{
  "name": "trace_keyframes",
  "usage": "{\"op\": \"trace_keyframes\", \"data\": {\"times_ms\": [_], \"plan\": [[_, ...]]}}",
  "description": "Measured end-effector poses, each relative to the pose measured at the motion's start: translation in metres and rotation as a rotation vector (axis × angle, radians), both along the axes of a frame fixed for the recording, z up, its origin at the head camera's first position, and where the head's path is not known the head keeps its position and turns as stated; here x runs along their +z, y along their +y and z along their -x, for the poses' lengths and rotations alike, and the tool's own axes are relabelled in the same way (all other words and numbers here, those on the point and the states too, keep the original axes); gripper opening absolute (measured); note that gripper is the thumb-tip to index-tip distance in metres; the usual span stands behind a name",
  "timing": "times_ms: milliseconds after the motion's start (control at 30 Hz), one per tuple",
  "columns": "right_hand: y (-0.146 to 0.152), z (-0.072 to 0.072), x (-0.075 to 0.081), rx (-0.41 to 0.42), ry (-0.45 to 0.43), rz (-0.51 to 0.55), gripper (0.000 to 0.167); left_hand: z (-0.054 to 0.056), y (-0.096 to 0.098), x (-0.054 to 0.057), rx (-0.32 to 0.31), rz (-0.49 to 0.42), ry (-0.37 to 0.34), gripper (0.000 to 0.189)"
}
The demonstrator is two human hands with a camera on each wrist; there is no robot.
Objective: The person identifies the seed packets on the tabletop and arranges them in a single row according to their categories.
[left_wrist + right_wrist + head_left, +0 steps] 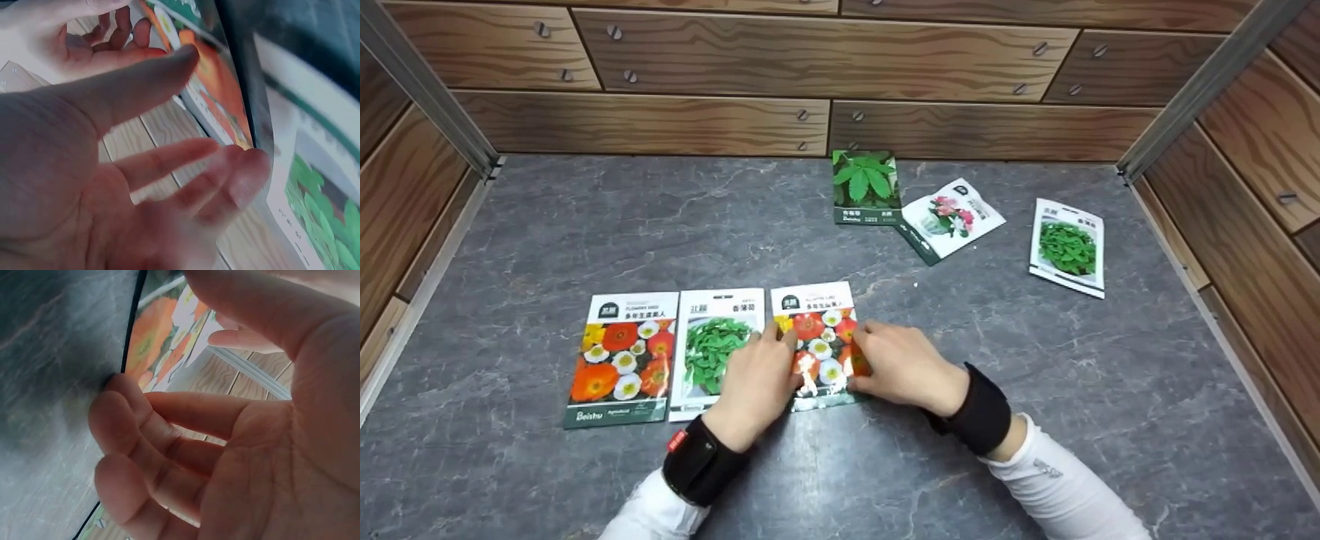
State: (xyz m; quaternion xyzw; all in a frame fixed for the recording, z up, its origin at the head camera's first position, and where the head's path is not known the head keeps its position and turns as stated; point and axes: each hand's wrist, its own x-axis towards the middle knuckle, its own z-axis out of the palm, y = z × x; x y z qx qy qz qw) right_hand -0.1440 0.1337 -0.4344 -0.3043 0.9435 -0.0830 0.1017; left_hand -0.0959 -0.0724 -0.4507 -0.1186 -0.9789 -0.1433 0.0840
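A seed packet with red, orange and white poppies (pixel 821 352) lies flat on the table between both hands. My left hand (pixel 757 379) is at its left edge, overlapping the neighbouring green-leaf packet (pixel 712 345) in the head view. In the left wrist view the thumb (pixel 169 67) reaches to the poppy packet and the fingertips (pixel 250 169) are near its edge. My right hand (pixel 904 364) touches the right edge, its fingers (pixel 115 419) loosely bent against the tabletop. A second poppy packet (pixel 622 360) lies at the left end of this row.
Farther back lie a dark green leaf packet (pixel 866 184), a tilted packet with pink flowers (pixel 952 217) against it, and another green-leaf packet (pixel 1067 247) to the right. Wood-patterned walls (pixel 810 60) border the grey marbled tabletop (pixel 660 225) at the back and sides.
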Motion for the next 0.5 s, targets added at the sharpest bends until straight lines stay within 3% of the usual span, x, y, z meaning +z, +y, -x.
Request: {"op": "trace_keyframes", "data": {"times_ms": [133,267,500], "plan": [[0.003,0.005,0.004,0.023,-0.027,0.027,0.073,0.006,-0.008,0.004,-0.077,-0.071,-0.128,0.067],[0.008,0.011,0.005,0.091,-0.084,0.013,0.087,0.009,-0.014,0.004,-0.14,-0.072,-0.252,0.076],[0.01,0.012,0.0,0.138,-0.12,-0.01,0.088,0.01,-0.017,0.002,-0.177,-0.057,-0.292,0.066]]}}
